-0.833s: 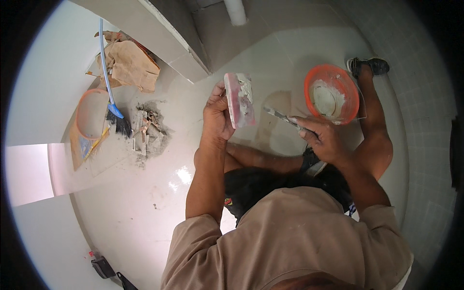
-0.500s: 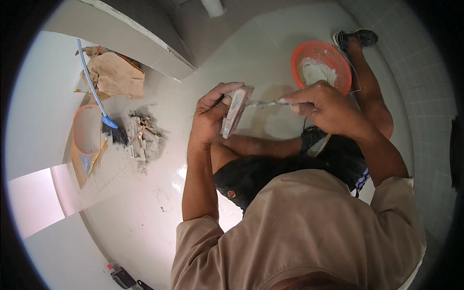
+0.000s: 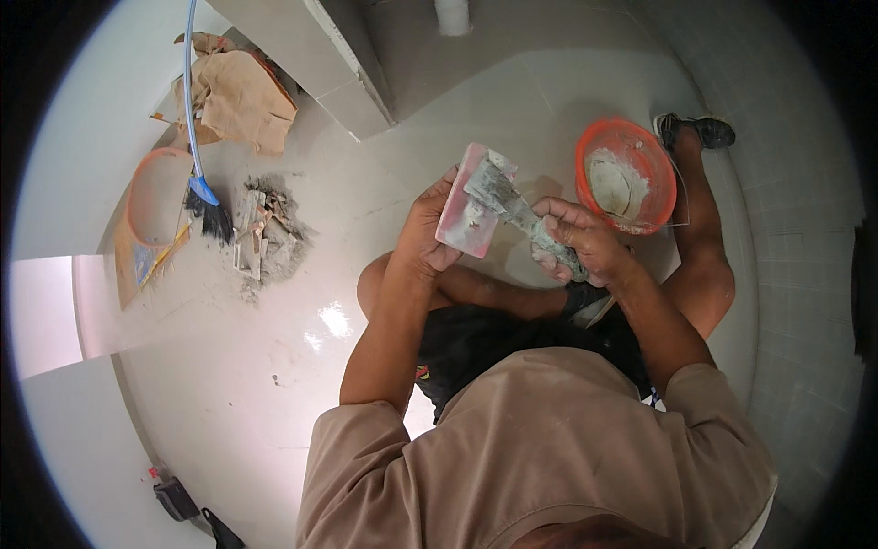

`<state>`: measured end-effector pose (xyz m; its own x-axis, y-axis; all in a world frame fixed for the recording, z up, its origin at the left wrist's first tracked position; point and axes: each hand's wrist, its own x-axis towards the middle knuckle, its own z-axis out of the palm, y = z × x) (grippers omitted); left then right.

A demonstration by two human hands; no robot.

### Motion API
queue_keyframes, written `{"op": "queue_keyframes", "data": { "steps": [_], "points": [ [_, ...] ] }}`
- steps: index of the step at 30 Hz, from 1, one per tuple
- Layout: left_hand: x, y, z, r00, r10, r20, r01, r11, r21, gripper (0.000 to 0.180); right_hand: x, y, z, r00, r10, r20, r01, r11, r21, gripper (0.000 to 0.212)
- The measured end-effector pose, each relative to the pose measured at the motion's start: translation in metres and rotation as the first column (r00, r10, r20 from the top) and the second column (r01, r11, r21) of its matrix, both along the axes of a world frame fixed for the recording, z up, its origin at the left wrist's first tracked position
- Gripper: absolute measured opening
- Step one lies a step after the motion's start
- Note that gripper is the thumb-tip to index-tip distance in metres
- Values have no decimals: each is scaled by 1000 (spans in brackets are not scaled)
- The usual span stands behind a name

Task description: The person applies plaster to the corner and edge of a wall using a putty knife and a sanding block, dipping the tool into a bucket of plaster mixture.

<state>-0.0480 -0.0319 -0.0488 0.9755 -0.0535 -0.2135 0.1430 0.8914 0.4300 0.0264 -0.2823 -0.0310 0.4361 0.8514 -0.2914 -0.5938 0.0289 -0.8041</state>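
In my left hand [image 3: 428, 227] is a flat, pink-edged rectangular plate [image 3: 465, 236], possibly a grout float, its pale smeared face turned up and tilted. My right hand [image 3: 590, 242] grips the handle of a putty knife [image 3: 523, 218] caked with grey-white paste. The knife's wide blade lies against the upper part of the plate's face. Just beyond my right hand sits an orange bucket [image 3: 670, 188] with a wire handle; whitish paste [image 3: 618, 183] coats its inside.
At left a blue-handled broom [image 3: 194, 137] stands by a heap of rubble [image 3: 265, 233]. Around it are another orange container [image 3: 134, 206], brown cardboard [image 3: 247, 101] and a wall end [image 3: 352, 91]. My bent legs flank the work; a tiled wall [image 3: 805, 238] rises at right.
The plate has turned from edge-on to face-up. My right hand has come lower and closer to it, bringing the blade onto its face. The view has shifted slightly.
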Motion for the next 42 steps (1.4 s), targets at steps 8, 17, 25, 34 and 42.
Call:
{"op": "queue_keyframes", "data": {
  "steps": [8, 17, 25, 34, 42],
  "points": [
    [7, 26, -18, 967, 174, 186, -155, 982, -112, 40, -8, -26, -16, 881, -164, 444, 311, 908, -282, 34],
    [26, 25, 9, 932, 296, 207, -332, 927, 172, 38, 13, 4, 90, 150, 311, 939, 369, 863, -345, 39],
    [29, 44, 19, 943, 50, 328, -256, 738, 624, 30, 44, 17, 112, 33, 379, 925, 319, 873, -369, 35],
    [69, 59, -67, 995, -97, 17, 59, 718, 693, 27, 96, 93, 147, -211, 72, 975, 369, 929, 11, 43],
    [104, 62, -167, 957, -186, -222, 276, 818, 505, 33, 177, 194, 104, -412, 105, 905, 244, 970, -1, 24]
  ]
}}
